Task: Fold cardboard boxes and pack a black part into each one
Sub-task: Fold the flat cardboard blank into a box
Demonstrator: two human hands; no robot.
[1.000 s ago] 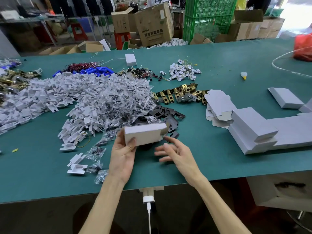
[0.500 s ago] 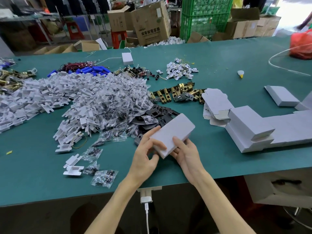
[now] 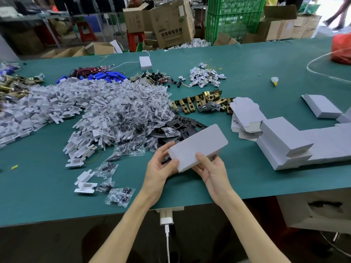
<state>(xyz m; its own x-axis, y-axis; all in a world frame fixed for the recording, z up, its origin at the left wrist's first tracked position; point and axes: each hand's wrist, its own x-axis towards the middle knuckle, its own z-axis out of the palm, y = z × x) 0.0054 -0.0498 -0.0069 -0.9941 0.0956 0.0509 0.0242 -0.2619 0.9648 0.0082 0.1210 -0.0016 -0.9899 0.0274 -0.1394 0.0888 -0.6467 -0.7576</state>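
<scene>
White box [image 3: 199,145] pinched between left grip [image 3: 161,168] and right grip [image 3: 212,171]; near end seemingly unclosed, risking spilled contents.

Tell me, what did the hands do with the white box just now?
The right hand took hold of the white box that the left hand already held, and together they turned its broad face up. The piles on the green table stayed put.
</scene>
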